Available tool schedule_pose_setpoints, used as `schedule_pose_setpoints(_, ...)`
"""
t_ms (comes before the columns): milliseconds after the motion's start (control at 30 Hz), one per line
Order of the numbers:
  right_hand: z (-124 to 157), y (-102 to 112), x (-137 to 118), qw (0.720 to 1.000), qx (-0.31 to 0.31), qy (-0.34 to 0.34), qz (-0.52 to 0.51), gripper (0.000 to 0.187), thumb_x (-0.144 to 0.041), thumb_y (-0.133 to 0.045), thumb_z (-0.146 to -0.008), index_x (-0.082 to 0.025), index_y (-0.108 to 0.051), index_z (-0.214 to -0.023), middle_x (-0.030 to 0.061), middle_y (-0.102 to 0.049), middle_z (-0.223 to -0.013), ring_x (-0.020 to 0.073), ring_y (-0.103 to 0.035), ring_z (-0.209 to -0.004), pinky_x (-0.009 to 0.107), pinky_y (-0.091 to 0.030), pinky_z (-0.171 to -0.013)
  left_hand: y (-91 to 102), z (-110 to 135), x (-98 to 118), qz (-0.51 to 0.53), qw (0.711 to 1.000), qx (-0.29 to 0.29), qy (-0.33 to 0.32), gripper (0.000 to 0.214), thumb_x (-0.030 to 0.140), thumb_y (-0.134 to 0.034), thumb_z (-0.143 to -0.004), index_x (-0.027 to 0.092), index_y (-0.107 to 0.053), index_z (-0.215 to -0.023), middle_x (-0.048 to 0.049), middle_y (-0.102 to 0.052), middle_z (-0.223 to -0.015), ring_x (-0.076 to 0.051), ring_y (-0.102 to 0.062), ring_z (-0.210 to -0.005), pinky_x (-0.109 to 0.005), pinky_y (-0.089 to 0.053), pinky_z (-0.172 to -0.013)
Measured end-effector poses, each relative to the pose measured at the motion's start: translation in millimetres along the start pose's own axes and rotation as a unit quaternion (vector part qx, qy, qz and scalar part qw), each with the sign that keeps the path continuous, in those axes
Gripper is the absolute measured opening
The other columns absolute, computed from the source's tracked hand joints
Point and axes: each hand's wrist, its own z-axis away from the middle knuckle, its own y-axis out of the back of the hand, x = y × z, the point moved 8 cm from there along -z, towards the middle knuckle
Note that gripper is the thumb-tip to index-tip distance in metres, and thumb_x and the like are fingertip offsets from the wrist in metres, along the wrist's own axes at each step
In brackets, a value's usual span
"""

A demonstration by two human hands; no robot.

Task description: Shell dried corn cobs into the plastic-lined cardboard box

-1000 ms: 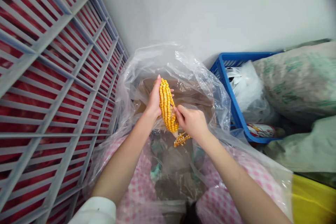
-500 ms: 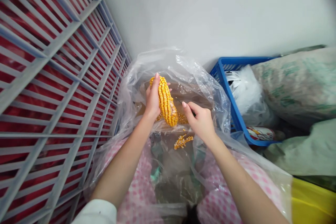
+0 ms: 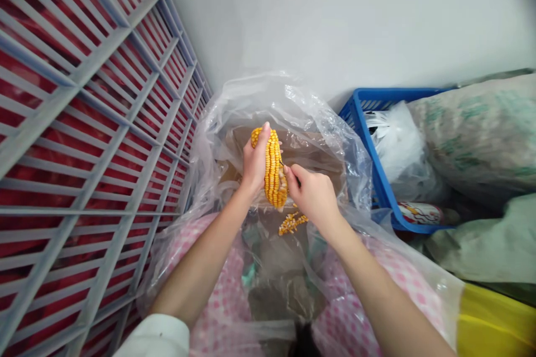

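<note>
My left hand (image 3: 254, 162) is wrapped round an ear of corn (image 3: 274, 175), thumb along its top. The ear is tilted, its lower end towards me, and full of yellow kernels except for a bare pale strip on its right side. Closed beside that strip, my right hand (image 3: 316, 195) grips a thin dark pointed tool (image 3: 298, 182); its tip is at the ear, though exact contact is hard to make out. Loose corn kernels (image 3: 291, 224) lie below on a clear plastic sheet (image 3: 234, 100), which spreads over my lap and a brown cardboard surface (image 3: 326, 148).
At the left stands a tall grey slatted crate (image 3: 121, 122) with red material behind its slats. On the right, a blue basket (image 3: 372, 150) holds white plastic bags (image 3: 397, 145) and a can (image 3: 420, 213). Full sacks (image 3: 481, 128) lie beside it. A pale wall (image 3: 314, 22) rises behind.
My left hand and the ear have moved slightly right and down. My right hand has come left, bringing the tool's tip from apart to the ear's bare strip.
</note>
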Motion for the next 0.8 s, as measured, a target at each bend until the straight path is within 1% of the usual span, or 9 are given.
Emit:
schedule_pose_setpoints(100,3.8,-2.9,-4.5,1.0,0.005,-0.011,0.022,0.038,-0.035,-0.028,-0.089,-0.017,-0.056,-0.069,0.0011,-0.053,-0.05,0.0081,-0.037,-0.041,0.024,-0.013,-0.048,-1.0,2.1,-2.6,0.012,1.0,-0.001,0.024,0.047,0.062,-0.051,-0.067,0.017,-0.055,-0.082,-0.0026,-0.06,-0.066,-0.013,-0.061,-0.059,-0.022,-0.046,-0.053)
schedule_pose_setpoints(233,4.6,-3.4,-12.4,0.998,-0.006,-0.005,0.069,0.039,-0.035,-0.026,-0.09,-0.017,-0.056,-0.072,0.0022,-0.056,-0.051,0.0085,-0.041,-0.04,0.024,-0.012,-0.047,-2.2,2.0,-11.7,0.036,0.996,-0.017,0.082,0.05,0.065,-0.048,-0.068,0.018,-0.055,-0.083,-0.0037,-0.062,-0.067,-0.016,-0.063,-0.066,-0.025,-0.047,-0.06)
schedule_pose_setpoints(367,2.6,-5.2,-12.6,0.992,-0.032,0.017,0.122,0.036,-0.032,-0.027,-0.089,-0.018,-0.057,-0.075,0.0043,-0.06,-0.053,0.0113,-0.049,-0.042,0.025,-0.011,-0.047,-4.5,3.0,-31.2,0.023,0.984,-0.038,0.174,0.051,0.067,-0.052,-0.063,0.017,-0.055,-0.074,-0.0051,-0.061,-0.062,-0.017,-0.061,-0.059,-0.025,-0.045,-0.052)
schedule_pose_setpoints(467,2.5,-9.6,-5.4,0.99,-0.042,0.032,0.128,0.037,-0.033,-0.027,-0.089,-0.019,-0.059,-0.078,0.0045,-0.063,-0.057,0.0125,-0.053,-0.046,0.026,-0.012,-0.047,-9.7,5.4,-44.7,0.04,0.968,-0.057,0.241,0.052,0.068,-0.053,-0.06,0.017,-0.054,-0.071,-0.0042,-0.06,-0.057,-0.016,-0.059,-0.052,-0.024,-0.044,-0.046)
schedule_pose_setpoints(567,2.6,-12.8,5.3,0.991,-0.034,0.055,0.117,0.038,-0.034,-0.026,-0.09,-0.02,-0.06,-0.084,0.0035,-0.064,-0.06,0.0128,-0.054,-0.047,0.026,-0.013,-0.048,-17.7,9.7,-54.6,0.062,0.946,-0.093,0.304,0.052,0.068,-0.05,-0.062,0.016,-0.053,-0.066,-0.0032,-0.058,-0.052,-0.015,-0.057,-0.046,-0.025,-0.045,-0.045)
schedule_pose_setpoints(667,0.9,-10.8,16.4,0.992,-0.021,0.091,0.088,0.04,-0.036,-0.025,-0.09,-0.021,-0.061,-0.087,0.0025,-0.065,-0.062,0.0119,-0.053,-0.048,0.025,-0.016,-0.049,-27.0,15.0,-57.2,0.079,0.922,-0.147,0.349,0.053,0.067,-0.045,-0.067,0.015,-0.054,-0.065,-0.0044,-0.059,-0.052,-0.014,-0.056,-0.043,-0.026,-0.045,-0.044)
schedule_pose_setpoints(733,-0.7,-6.4,20.9,0.99,-0.015,0.124,0.068,0.043,-0.039,-0.024,-0.091,-0.021,-0.062,-0.084,0.0024,-0.064,-0.061,0.0109,-0.052,-0.048,0.024,-0.018,-0.05,-32.6,19.0,-55.1,0.09,0.908,-0.18,0.368,0.054,0.066,-0.042,-0.07,0.013,-0.055,-0.066,-0.0061,-0.061,-0.055,-0.014,-0.057,-0.045,-0.026,-0.046,-0.046)
schedule_pose_setpoints(800,-1.8,-0.5,22.7,0.986,-0.011,0.154,0.056,0.044,-0.041,-0.024,-0.09,-0.02,-0.062,-0.08,0.0018,-0.062,-0.059,0.0098,-0.049,-0.047,0.024,-0.019,-0.05,-36.0,22.0,-51.1,0.094,0.901,-0.202,0.372,0.055,0.065,-0.042,-0.071,0.012,-0.057,-0.069,-0.0075,-0.063,-0.058,-0.015,-0.059,-0.048,-0.027,-0.048,-0.048)
